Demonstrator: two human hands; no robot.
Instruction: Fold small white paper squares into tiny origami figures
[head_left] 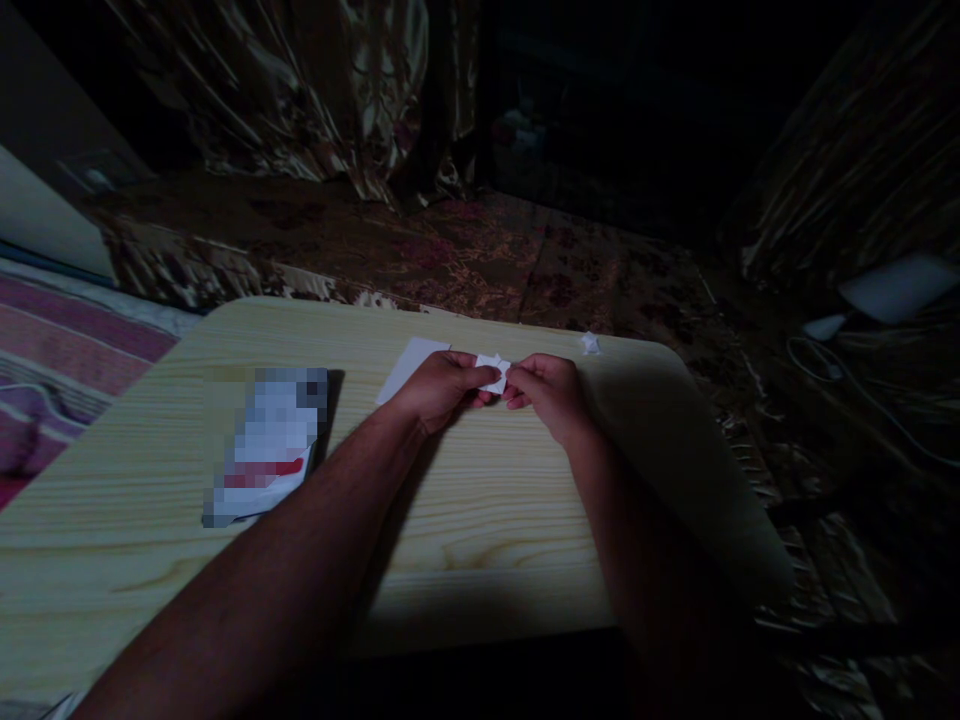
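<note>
Between my two hands is a small piece of folded white paper (491, 372), held just above the wooden table. My left hand (444, 385) pinches its left side, thumb on top. On the right side, the thumb and fingertips of my right hand (546, 388) grip the same paper. A flat white sheet of paper (412, 365) lies on the table behind my left hand, partly covered by it. Beyond my right hand, near the far edge, sits a small white folded paper star (591, 343).
A blurred-out white and red packet or book (270, 440) lies left on the light wooden table (480, 540). Past the far edge are a patterned cloth (450, 240) and curtains (360, 90). A pale lamp-like object with a white cord (896, 290) stands at right.
</note>
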